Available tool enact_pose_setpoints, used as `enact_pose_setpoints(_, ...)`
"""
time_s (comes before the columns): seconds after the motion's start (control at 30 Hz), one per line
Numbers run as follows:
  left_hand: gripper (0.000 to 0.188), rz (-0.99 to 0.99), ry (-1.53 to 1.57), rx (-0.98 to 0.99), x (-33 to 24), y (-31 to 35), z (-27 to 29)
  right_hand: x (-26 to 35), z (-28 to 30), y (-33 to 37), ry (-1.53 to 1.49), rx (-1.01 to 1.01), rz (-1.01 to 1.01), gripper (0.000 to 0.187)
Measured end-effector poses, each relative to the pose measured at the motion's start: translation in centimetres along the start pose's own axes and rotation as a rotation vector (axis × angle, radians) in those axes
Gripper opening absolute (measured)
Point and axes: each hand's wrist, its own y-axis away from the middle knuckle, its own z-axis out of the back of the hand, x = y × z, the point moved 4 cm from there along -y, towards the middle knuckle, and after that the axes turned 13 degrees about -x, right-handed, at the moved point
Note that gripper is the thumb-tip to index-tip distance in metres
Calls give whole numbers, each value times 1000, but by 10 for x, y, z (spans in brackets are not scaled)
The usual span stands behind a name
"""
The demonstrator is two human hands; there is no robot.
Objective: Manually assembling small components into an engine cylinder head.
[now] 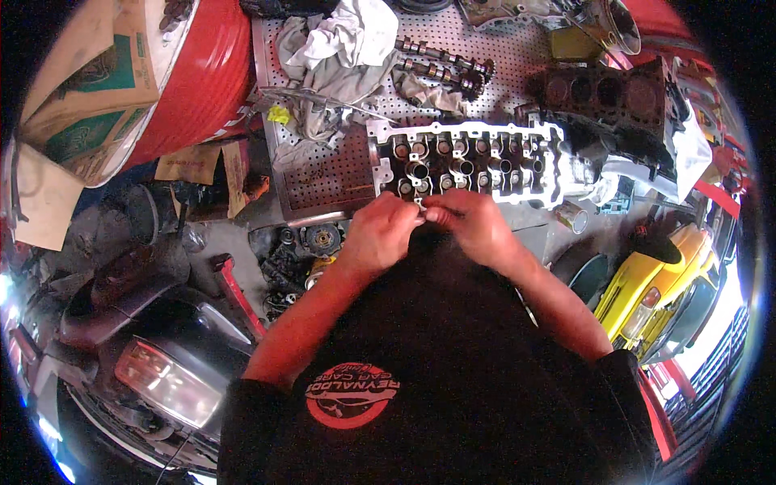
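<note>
My left hand (383, 231) and my right hand (478, 228) meet in front of my chest, at the near edge of a silver cylinder head (386, 175). Fingers of both hands are closed and pinched together, thumbs nearly touching. Whatever lies between the fingertips is too small and hidden to name. The cylinder head lies lengthwise across the bench, its round bores and valve recesses facing up. Behind it, two camshafts (443, 74) rest side by side on the perforated bench top (517, 40).
White and grey rags (352, 36) are heaped at the back left. A dark engine block (606, 90) stands at the right, near a tin can (571, 217). A red drum (198, 77) flanks the bench; a dark car (166, 380) and a yellow vehicle (647, 283) stand nearby.
</note>
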Motion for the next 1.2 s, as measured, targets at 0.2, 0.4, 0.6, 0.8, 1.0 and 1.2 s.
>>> enact_pose_setpoints(0.2,24,767,306,422,22,-12,-15,14,11,-18,396,79,599,24)
enact_pose_setpoints(0.4,28,33,-128,160,24,-46,-21,-25,21,-80,177,356,-9,27)
enact_pose_setpoints(0.6,25,-33,-237,179,55,-67,-49,-56,19,-131,-91,517,-450,32)
enact_pose_setpoints(0.8,22,-91,-365,222,93,-66,-66,-39,13,-161,25,505,-393,31)
enact_pose_setpoints(1.0,18,29,-439,209,98,-62,-76,-44,11,-161,594,242,651,23)
enact_pose_setpoints(1.2,17,75,-587,126,92,-65,-80,-47,0,-158,888,324,725,19)
